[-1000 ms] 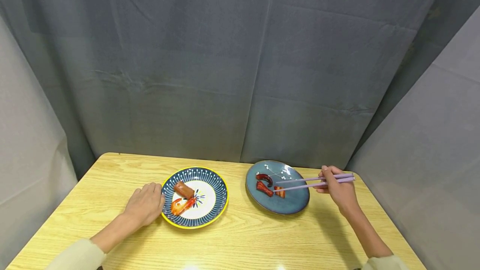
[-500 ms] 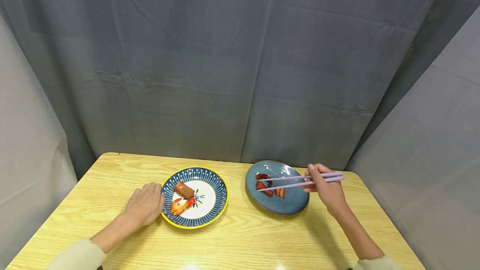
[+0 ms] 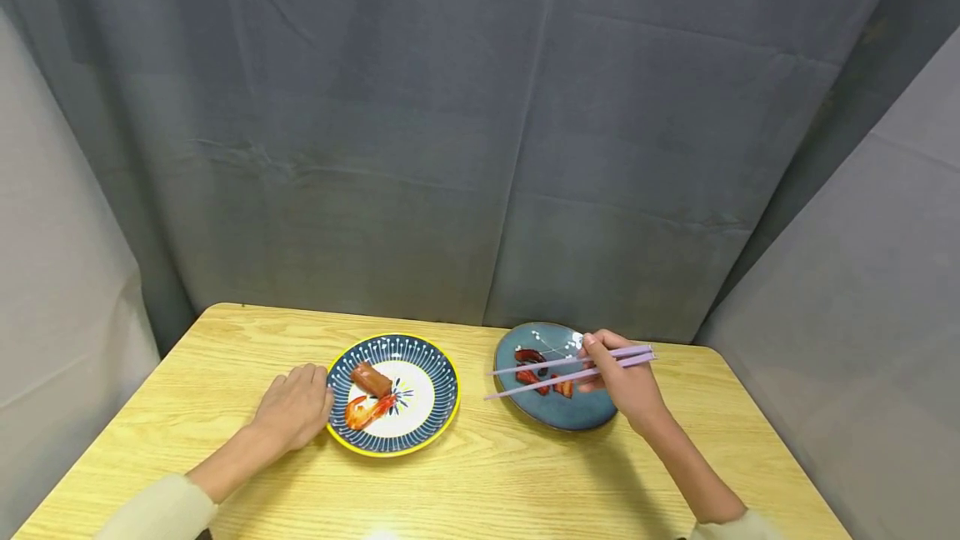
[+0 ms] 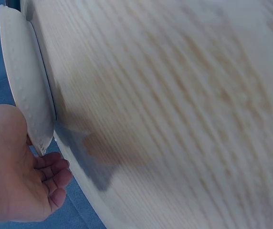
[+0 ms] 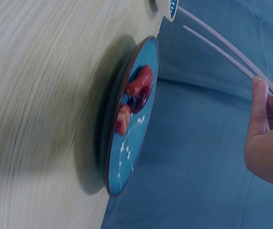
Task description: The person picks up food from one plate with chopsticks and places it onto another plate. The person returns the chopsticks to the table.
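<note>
My left hand [image 3: 295, 407] pinches the left rim of a blue-and-white patterned plate [image 3: 444, 394] with a yellow edge; in the left wrist view its fingertips [image 4: 55, 168] curl at the pale underside. On that plate lie a brown chunk [image 3: 371, 379] and a shrimp [image 3: 367, 412]. My right hand [image 3: 618, 382] holds lilac chopsticks [image 3: 513, 391] over a teal plate [image 3: 558, 417]. The chopstick tips are apart, with nothing between them, past that plate's left edge. Several reddish food pieces [image 5: 140, 82] lie on the teal plate, partly behind the chopsticks in the head view.
Both plates sit on a light wood-grain table [image 3: 420, 494], with bare wood between them. A grey cloth [image 3: 375, 148] hangs behind the table's far edge. Pale cloth panels [image 3: 825, 340] flank both sides.
My right hand and the chopsticks have moved left across the teal plate, so the tips now reach past its left edge. My left hand and the food have stayed in place.
</note>
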Demonstrator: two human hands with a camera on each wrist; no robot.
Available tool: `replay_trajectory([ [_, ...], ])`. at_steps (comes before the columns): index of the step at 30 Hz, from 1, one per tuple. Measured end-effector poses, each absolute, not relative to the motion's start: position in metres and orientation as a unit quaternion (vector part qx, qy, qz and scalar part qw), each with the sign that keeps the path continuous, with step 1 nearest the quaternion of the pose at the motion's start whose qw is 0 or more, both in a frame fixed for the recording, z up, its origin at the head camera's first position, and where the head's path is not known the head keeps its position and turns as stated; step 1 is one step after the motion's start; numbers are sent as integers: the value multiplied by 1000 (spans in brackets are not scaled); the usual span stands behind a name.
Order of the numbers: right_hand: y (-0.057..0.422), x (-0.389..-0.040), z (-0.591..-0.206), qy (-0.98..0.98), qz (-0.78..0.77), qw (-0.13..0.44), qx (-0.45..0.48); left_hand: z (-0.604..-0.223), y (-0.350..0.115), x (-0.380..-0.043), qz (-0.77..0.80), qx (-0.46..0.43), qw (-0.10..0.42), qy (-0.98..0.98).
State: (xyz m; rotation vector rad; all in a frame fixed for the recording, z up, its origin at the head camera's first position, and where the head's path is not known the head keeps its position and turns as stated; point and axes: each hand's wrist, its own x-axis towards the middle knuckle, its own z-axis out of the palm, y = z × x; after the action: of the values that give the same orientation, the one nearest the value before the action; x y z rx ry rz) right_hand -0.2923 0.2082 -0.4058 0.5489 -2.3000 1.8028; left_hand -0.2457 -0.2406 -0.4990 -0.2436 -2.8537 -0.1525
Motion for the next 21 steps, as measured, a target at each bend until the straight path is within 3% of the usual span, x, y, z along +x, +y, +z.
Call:
replay_trajectory([
  [21,154,-287,-398,-753,609,39,244,-498,-240,-245,-48,-84,131,-987],
])
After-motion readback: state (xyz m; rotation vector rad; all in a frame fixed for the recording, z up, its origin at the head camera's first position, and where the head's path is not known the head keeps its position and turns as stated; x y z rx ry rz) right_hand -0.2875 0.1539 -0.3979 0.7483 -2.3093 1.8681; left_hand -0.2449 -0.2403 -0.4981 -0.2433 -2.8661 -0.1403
